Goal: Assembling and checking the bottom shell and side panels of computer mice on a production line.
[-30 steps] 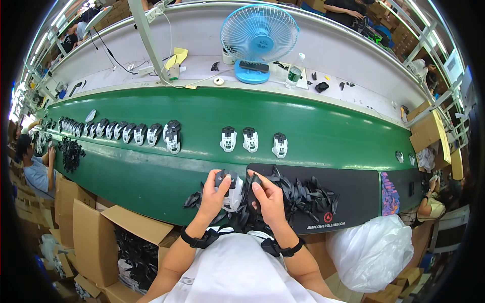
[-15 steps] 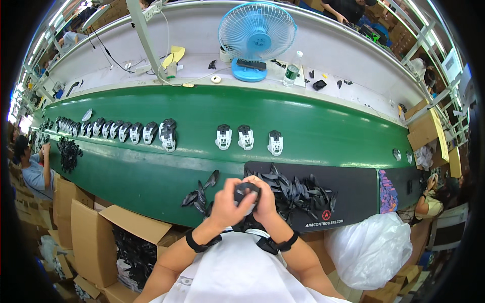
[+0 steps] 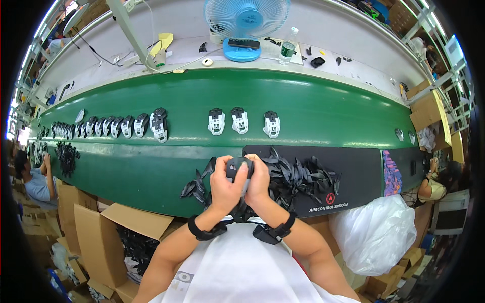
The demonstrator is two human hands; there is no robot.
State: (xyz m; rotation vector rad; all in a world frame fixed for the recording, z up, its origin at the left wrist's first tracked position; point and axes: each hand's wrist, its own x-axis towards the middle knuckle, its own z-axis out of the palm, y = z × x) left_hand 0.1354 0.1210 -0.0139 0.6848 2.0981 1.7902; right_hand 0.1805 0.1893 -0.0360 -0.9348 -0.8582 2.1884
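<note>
Both hands grip a computer mouse shell (image 3: 239, 164) with a dark top over the near edge of the bench. My left hand (image 3: 225, 185) closes round its left side, a thumb lying across the top. On the other side, my right hand (image 3: 258, 183) wraps the shell, with its thumb also near the top. The underside is hidden by my fingers. Just right of my hands lies a heap of curved black plastic pieces (image 3: 302, 174) on a dark mat (image 3: 353, 174). A smaller group of similar black pieces (image 3: 196, 188) rests to the left.
Black-and-white mouse shells (image 3: 216, 122) stand along the green belt (image 3: 187, 96), with a long row (image 3: 128, 126) at left. Beyond are a blue fan (image 3: 242, 50) and a bottle (image 3: 288, 46). Cardboard boxes (image 3: 96, 242) and a plastic bag (image 3: 374, 237) flank me. People sit at both sides.
My view has tilted down, so the bench sits higher in the picture. The mouse shell has turned in my hands, and my thumbs now lie over its top.
</note>
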